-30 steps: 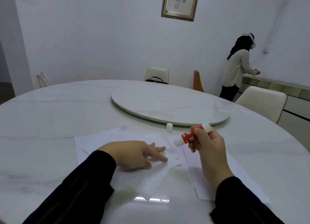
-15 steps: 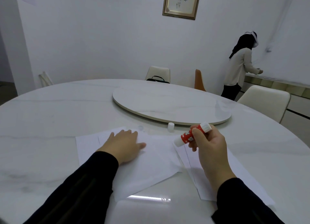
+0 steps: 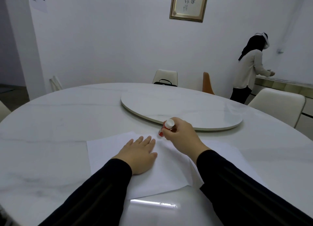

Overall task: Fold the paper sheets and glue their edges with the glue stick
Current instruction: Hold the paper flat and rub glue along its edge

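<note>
White paper sheets (image 3: 108, 148) lie overlapped on the round marble table (image 3: 50, 117) in front of me. My left hand (image 3: 138, 153) lies flat on the top sheet, fingers spread, pressing it down. My right hand (image 3: 180, 135) grips a red and white glue stick (image 3: 166, 128), held upright with its lower end down at the far edge of the sheet. Another sheet (image 3: 225, 151) pokes out to the right from under my right arm. The glue stick's cap is not visible, hidden behind my right hand.
A raised round turntable (image 3: 183, 105) fills the table's middle just beyond my hands. Cream chairs (image 3: 277, 102) and an orange chair (image 3: 207, 82) ring the far side. A person (image 3: 249, 68) stands at a counter at the far right.
My right hand moved forward and left, tipping the glue stick down onto the sheet's far edge. My left hand slid up the sheet and flattened. The camera tilted up and left.
</note>
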A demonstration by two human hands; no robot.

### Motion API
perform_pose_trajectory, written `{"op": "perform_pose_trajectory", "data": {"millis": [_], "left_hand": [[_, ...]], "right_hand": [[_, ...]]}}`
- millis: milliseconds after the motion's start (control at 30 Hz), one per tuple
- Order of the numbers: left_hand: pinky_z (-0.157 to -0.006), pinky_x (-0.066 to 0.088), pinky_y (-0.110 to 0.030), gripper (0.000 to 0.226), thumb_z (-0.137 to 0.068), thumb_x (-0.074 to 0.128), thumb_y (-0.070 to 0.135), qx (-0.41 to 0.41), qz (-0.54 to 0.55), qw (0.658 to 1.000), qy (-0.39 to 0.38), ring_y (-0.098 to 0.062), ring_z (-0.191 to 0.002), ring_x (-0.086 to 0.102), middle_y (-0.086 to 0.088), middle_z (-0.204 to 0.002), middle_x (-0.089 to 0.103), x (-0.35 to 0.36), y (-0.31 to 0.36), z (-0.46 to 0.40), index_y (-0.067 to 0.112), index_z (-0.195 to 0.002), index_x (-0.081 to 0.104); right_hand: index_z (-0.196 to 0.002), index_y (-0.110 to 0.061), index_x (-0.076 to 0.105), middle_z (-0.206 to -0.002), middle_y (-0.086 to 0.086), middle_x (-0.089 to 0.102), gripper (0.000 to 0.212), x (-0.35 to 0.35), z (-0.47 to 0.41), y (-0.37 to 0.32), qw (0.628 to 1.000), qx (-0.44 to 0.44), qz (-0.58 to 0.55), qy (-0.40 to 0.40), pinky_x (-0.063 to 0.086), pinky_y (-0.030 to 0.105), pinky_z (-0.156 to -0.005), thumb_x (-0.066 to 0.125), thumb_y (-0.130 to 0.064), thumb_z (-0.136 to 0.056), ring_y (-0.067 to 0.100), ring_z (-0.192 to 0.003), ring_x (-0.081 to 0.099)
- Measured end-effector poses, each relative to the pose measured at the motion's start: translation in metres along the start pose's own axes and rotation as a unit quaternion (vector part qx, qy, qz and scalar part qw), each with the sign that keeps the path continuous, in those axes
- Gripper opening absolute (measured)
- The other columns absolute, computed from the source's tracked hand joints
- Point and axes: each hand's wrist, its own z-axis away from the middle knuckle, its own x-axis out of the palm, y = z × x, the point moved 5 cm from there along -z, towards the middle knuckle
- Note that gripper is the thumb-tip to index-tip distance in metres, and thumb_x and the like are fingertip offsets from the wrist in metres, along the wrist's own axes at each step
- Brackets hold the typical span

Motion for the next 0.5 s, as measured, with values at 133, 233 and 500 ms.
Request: {"op": "perform_pose_trajectory", "data": {"millis": [133, 233, 500], "left_hand": [[-0.119, -0.004, -0.035, 0.059, -0.097, 0.019, 0.039, -0.003, 0.009, 1.0, -0.004, -0.013, -0.148, -0.007, 0.007, -0.16, -0.006, 0.0, 0.0, -0.002, 0.026, -0.151, -0.001], [-0.119, -0.004, -0.034, 0.059, -0.097, 0.02, 0.04, -0.008, 0.013, 1.0, -0.012, -0.012, -0.147, -0.008, 0.008, -0.16, -0.006, 0.0, -0.002, -0.003, 0.026, -0.151, 0.0], [-0.119, -0.003, -0.034, 0.059, -0.098, 0.02, 0.04, -0.013, 0.001, 1.0, -0.027, -0.013, -0.148, -0.007, 0.007, -0.16, -0.008, -0.002, -0.001, -0.003, 0.024, -0.151, -0.001]], "right_hand": [[-0.095, -0.018, 0.059, -0.093, 0.001, 0.071, 0.01, 0.019, -0.007, 0.01, 0.999, -0.03, 0.029, -0.036, 0.052, 0.038, -0.086, 0.054, -0.022, -0.087, 0.017, -0.089, 0.066], [-0.095, -0.018, 0.057, -0.091, 0.005, 0.07, 0.011, 0.021, -0.008, 0.013, 0.997, -0.049, 0.048, -0.028, 0.05, 0.044, -0.086, 0.049, -0.021, -0.088, 0.022, -0.091, 0.063], [-0.081, -0.02, 0.061, -0.081, 0.0, 0.071, 0.013, -0.011, 0.031, 0.0, 0.996, -0.064, 0.021, -0.061, 0.055, 0.046, -0.079, 0.056, -0.029, -0.072, 0.024, -0.081, 0.065]]}}
